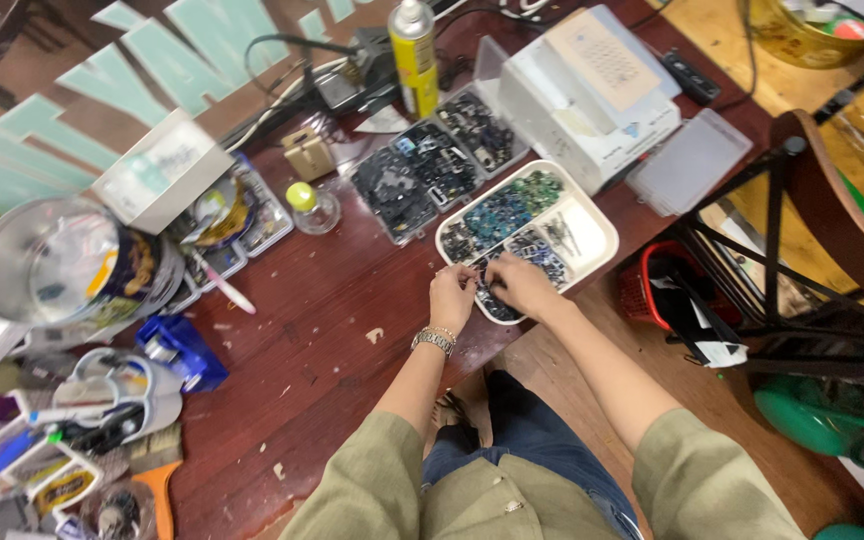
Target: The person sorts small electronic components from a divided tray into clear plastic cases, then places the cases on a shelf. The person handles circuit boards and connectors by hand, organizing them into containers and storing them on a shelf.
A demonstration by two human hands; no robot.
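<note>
Small dark parts [492, 298] are picked over in the white divided tray [592, 250], at twelve o'clock from the wearer; the left hand [452, 297] is pinched narrow on one piece; the right hand [522, 284] is curled, its grip unclear; pieces are best lifted singly, compartments kept unmixed.

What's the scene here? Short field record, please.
surface: dark red wooden table
left hand: at near edge of white tray, fingers pinched on small parts; metal watch on wrist
right hand: over tray's near compartment, among small dark parts
tray contents: sorted small parts, dark, blue and green
behind tray: clear parts boxes, yellow spray can, white box
left of table: tape rolls, blue dispenser
</note>
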